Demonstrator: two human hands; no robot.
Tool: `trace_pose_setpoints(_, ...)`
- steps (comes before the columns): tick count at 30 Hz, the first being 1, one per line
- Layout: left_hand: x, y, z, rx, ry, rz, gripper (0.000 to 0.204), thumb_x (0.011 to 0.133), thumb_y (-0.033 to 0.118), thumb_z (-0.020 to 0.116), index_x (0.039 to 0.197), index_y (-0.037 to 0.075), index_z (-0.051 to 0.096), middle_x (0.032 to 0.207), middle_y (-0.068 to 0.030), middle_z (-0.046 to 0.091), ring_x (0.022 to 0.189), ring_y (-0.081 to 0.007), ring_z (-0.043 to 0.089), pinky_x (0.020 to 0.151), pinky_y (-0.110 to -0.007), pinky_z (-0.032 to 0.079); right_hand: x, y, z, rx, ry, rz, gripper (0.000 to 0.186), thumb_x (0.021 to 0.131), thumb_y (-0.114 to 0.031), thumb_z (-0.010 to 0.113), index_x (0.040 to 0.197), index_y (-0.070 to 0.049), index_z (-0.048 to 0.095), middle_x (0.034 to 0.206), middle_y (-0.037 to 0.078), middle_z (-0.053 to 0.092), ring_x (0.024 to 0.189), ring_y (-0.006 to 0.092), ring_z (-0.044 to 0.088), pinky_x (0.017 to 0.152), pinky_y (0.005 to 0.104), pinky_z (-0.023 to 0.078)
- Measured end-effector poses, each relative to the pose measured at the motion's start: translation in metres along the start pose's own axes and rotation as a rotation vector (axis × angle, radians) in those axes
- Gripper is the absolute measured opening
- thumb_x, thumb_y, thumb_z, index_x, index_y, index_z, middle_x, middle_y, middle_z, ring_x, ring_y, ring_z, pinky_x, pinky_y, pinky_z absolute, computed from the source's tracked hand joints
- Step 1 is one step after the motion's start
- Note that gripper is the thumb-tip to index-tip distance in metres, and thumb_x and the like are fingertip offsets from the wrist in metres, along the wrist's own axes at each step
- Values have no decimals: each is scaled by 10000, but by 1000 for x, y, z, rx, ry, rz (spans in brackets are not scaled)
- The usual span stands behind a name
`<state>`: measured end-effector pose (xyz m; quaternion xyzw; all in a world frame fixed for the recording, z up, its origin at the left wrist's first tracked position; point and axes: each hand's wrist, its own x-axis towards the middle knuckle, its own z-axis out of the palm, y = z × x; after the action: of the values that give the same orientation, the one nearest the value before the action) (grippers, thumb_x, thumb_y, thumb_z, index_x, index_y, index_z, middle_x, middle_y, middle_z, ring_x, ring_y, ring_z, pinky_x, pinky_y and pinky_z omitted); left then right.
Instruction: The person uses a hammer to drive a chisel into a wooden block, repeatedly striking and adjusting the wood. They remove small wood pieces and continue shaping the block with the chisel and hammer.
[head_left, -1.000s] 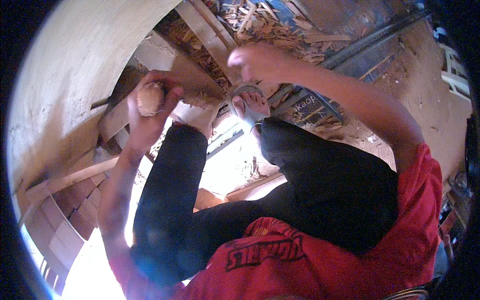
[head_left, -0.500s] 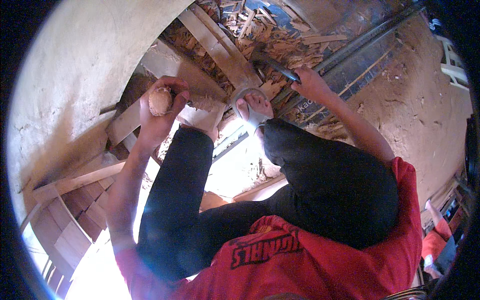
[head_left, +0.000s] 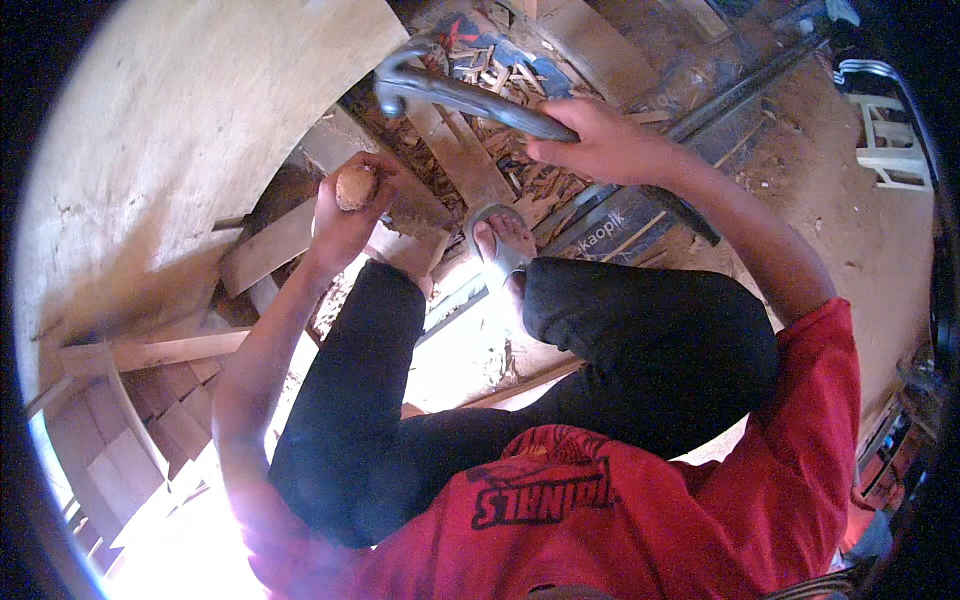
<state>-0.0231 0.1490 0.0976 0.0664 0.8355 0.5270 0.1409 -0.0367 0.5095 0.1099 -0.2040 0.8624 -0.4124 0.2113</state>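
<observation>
In the head view my left hand (head_left: pixel 335 215) is closed around an upright wooden piece (head_left: pixel 356 186), seen end-on as a round tan top; its lower part is hidden. My right hand (head_left: pixel 590 145) grips the shaft of a dark metal hammer-like tool (head_left: pixel 450 92), whose curved head is raised ahead of and above my left hand. Beneath them are wooden boards (head_left: pixel 470 165) and my sandalled foot (head_left: pixel 500 245). A pale piece of wood (head_left: pixel 405 245) is by my other foot, below my left hand.
A large pale wooden panel (head_left: pixel 130 160) curves along the left. Stacked wood pieces (head_left: pixel 150 420) lie at lower left. Wood chips (head_left: pixel 500 70) and a long metal bar (head_left: pixel 750 85) lie ahead. A white slatted frame (head_left: pixel 885 140) stands at right. A bit of red at the lower right edge is unclear.
My right hand has risen with the dark tool, which half a second ago pointed down among the chips. My left hand has moved slightly rightward, still around the wooden piece.
</observation>
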Motion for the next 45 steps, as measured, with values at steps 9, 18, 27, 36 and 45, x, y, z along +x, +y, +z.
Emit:
trace_pose_setpoints(9, 12, -12, -9, -82, -45, -31, 113, 991, 82, 726, 1087, 25, 715, 868, 2, 683, 768, -81, 624, 694, -260, 518, 9, -97, -25, 22, 72, -265, 189, 991, -177, 706, 1091, -21, 671, 854, 95, 674, 826, 174, 653, 769, 373, 524)
trace_pose_setpoints(18, 7, -20, -13, -51, -75, -30, 163, 980, 84, 729, 1125, 18, 698, 901, -20, 697, 793, -106, 651, 717, -277, 535, -6, -93, -7, -33, 60, -102, 158, 907, -64, 678, 1059, -31, 708, 912, 185, 741, 830, 314, 725, 808, 429, 559)
trace_pose_setpoints(27, 18, -43, -9, -130, -30, 109, 169, 964, 44, 744, 1121, 43, 680, 966, -27, 705, 813, -112, 650, 706, -296, 541, -16, -90, 4, -179, 136, -147, 201, 900, -71, 653, 1086, 6, 647, 746, 245, 642, 723, 457, 671, 675, 506, 522)
trace_pose_setpoints(36, 6, -23, -13, 34, 5, -90, 237, 944, 54, 767, 1161, 18, 678, 1036, -62, 734, 922, -138, 692, 806, -301, 574, -24, -81, 6, -169, 92, -108, 340, 902, -80, 655, 1228, 16, 637, 817, 297, 659, 774, 452, 698, 725, 509, 540)
trace_pose_setpoints(45, 15, -57, -20, -47, 6, 69, 315, 948, 87, 795, 1211, 9, 641, 1088, -83, 724, 960, -187, 712, 814, -347, 596, -18, -76, 12, -118, 77, -16, 352, 905, -173, 675, 1229, -34, 673, 921, 286, 721, 872, 480, 720, 816, 567, 561)
